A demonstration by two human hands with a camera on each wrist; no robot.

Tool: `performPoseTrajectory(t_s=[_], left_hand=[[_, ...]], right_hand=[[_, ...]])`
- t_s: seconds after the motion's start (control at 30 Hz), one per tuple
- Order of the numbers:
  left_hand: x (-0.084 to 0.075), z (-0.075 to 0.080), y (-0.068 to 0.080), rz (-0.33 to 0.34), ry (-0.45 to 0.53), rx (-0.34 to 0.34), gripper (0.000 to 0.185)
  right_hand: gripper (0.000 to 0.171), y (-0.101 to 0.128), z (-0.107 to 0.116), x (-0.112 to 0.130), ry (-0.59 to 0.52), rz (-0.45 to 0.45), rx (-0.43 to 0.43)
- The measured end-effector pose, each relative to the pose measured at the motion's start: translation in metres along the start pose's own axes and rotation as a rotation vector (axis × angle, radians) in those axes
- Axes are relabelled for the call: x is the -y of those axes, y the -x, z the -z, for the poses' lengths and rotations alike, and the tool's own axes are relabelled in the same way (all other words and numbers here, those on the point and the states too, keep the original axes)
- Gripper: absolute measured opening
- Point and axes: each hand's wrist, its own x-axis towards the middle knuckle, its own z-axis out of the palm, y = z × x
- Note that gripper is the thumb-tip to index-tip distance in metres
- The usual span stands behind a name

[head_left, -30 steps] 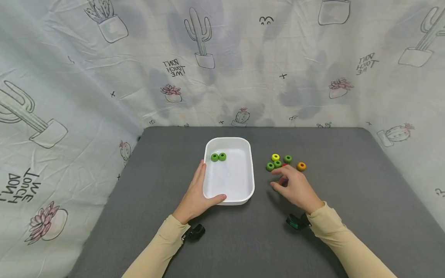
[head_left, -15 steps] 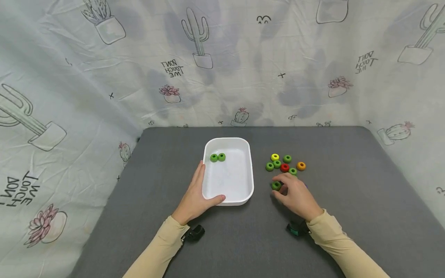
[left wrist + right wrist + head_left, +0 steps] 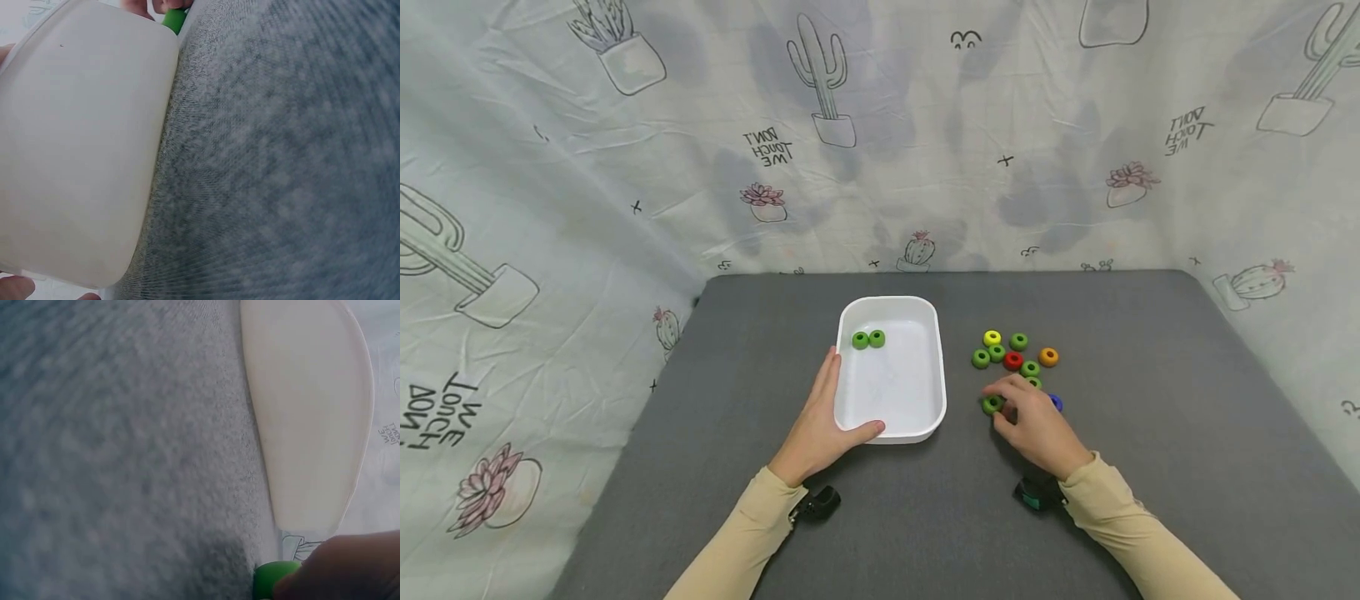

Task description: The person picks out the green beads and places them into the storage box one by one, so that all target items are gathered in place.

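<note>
We pinch green bead w/ R hand, best lightly; L hand, unclenched, steadies box.

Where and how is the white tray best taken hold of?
I would hold the white tray by its near left corner, coming from the left, as the left hand does: fingers along the raised wall, thumb over the near rim. It stands flat, and the loose beads and the right hand are on its other side.
</note>
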Motion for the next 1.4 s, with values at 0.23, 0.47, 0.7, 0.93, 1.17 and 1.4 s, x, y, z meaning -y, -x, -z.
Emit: performPoseTrajectory(t_s=[0.23, 0.47, 0.7, 0.93, 1.17, 1.4], left_hand=[[0.0, 0.0, 0.001, -0.001, -0.008, 0.003, 0.128], [0.002, -0.001, 0.002, -0.001, -0.005, 0.001, 0.127], [0.003, -0.001, 0.002, -0.005, -0.006, -0.003, 0.128], [0.002, 0.0, 0.001, 0.005, -0.001, 0.001, 0.128], [-0.001, 0.001, 0.0, 0.006, -0.003, 0.0, 0.128], [-0.001, 0.001, -0.001, -0.003, -0.005, 0.0, 0.128]], right_hand=[[0.032, 0.001, -0.004, -0.001, -0.001, 0.034, -0.017], [0.033, 0.002, -0.006, -0.001, -0.005, 0.035, -0.021], [0.032, 0.002, -0.006, -0.001, -0.011, 0.042, -0.012], [0.029, -0.001, -0.009, -0.001, -0.043, 0.057, -0.045], [0.026, -0.006, -0.005, 0.008, -0.081, 0.057, -0.08], [0.024, -0.015, 0.003, 0.028, -0.107, 0.044, -0.096]])
